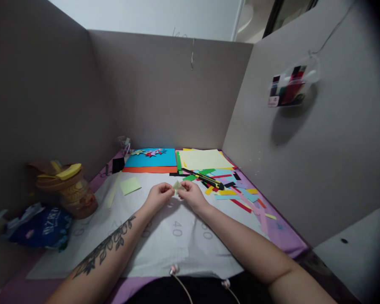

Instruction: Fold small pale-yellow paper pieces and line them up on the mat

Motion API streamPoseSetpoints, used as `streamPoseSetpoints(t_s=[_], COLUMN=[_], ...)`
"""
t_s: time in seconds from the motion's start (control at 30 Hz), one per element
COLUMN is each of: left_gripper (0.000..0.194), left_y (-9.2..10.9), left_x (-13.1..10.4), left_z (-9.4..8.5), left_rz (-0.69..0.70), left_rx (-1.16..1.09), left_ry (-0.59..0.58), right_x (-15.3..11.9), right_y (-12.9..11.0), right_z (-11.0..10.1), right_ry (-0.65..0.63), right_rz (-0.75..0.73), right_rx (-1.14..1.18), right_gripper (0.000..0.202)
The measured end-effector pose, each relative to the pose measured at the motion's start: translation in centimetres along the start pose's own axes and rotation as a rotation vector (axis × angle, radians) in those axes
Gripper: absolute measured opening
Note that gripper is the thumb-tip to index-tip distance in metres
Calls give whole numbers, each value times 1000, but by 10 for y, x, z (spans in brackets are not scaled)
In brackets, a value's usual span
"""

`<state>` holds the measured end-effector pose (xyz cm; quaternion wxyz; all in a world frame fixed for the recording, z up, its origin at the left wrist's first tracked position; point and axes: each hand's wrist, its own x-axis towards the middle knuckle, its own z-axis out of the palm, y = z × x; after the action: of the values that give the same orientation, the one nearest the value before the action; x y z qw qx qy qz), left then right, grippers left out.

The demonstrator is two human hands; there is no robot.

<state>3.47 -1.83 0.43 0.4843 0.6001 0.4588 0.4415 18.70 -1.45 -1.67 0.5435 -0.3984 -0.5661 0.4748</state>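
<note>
Both hands [160, 195] [194, 196], fingers curled in, pinch a small pale paper [177, 185].

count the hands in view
2: the left hand pinches the left side of the small folded pale-green paper; the right hand pinches its right side. No others show.

Forearms [120, 240] [240, 240] slant inward, hands [160, 196] [194, 196] pinching close together.
</note>
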Motion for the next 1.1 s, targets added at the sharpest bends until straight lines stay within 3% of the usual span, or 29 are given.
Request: streamPoseSetpoints(t_s=[0.3,0.47,0.6,0.83,0.97,1.1], left_gripper=[9,6,6,18,21,19], left_y=[8,11,13,14,9,2], left_x=[-1,-3,-5,-6,-4,-5], left_z=[2,2,-2,-6,-6,-4], left_rz=[-80,-146,-106,115,254,309], left_rx=[-385,-442,-377,7,148,256], left_ry=[-33,20,20,39,76,42], right_x=[-5,-7,-8,-13,-12,-10], right_y=[-11,-14,-16,-23,-22,-18], right_z=[8,4,-4,-11,-10,-7], right_ry=[50,20,-25,-8,-3,-29], right_rz=[110,122,-8,-265,-294,-387], right_rx=[330,376,161,-391,-503,-574], right_gripper=[9,9,8,7,3,7])
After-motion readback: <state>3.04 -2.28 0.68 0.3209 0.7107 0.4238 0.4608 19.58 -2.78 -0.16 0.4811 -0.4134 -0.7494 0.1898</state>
